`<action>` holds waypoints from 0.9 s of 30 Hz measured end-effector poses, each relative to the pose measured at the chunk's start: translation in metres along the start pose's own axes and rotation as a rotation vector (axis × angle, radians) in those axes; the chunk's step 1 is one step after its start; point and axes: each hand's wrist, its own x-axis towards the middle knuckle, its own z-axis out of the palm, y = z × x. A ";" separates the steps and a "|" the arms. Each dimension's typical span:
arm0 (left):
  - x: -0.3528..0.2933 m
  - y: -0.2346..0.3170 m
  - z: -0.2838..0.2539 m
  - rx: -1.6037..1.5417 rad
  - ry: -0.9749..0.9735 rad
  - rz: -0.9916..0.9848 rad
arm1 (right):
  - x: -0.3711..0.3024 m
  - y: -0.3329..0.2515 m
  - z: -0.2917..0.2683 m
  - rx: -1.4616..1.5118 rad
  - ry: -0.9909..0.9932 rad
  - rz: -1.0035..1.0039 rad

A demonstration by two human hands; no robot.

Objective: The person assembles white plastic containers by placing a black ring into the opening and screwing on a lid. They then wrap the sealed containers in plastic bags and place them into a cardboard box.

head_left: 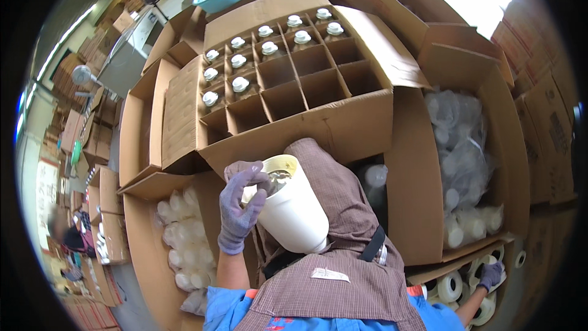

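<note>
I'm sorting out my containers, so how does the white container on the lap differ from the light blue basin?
The white container is tall and narrow; the light blue basin is wide and shallow. The container sits tilted on the lap, the left hand at its open end; the basin stands beyond the divided carton, with no hand on it. Both are open-topped and have things inside.
</note>
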 end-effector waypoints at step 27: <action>0.074 -0.004 -0.005 -0.491 0.342 -0.044 | -0.227 -0.532 -0.429 1.689 -0.744 -1.636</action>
